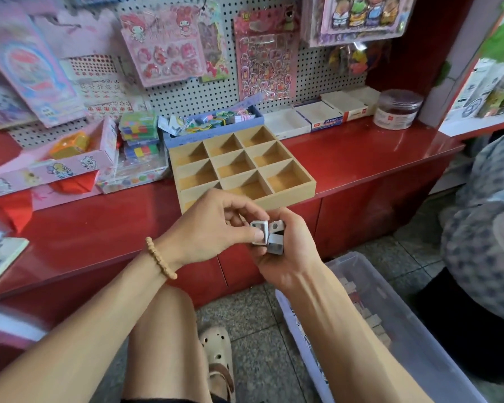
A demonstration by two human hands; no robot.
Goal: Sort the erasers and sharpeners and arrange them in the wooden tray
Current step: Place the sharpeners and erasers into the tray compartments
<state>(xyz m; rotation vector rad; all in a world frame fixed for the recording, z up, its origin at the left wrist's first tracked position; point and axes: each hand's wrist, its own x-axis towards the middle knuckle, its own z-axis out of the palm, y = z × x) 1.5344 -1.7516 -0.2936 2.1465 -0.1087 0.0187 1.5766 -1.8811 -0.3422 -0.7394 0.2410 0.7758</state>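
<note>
Wooden tray (291,191), nine square compartments in a three-by-three grid, lying at the front edge of the red tabletop (361,152); every compartment I can see into holds nothing, though my hands hide part of the nearest row.

Head view, item by item:

- Left hand (216,225): fingers curled, thumb and forefinger pinching one small white block (259,232), held in the air just in front of the tray's near wall. Bead bracelet (160,258) on that wrist.
- Right hand (285,257): cupped and closed round two more small pieces (275,237), pale with grey faces, touching the block in my left. Whether these are erasers or sharpeners I cannot tell; they are too blurred.
- Handling, by my estimate: light, rigid, smooth-sided, not fragile, apt to slip if held loosely. Best taken one at a time across two opposite flat sides, then lowered into a compartment.
- Clear plastic bin (390,330) on the floor at my right, with small pale pieces inside.
- Pegboard (317,71) behind, hung with sticker sheets.
</note>
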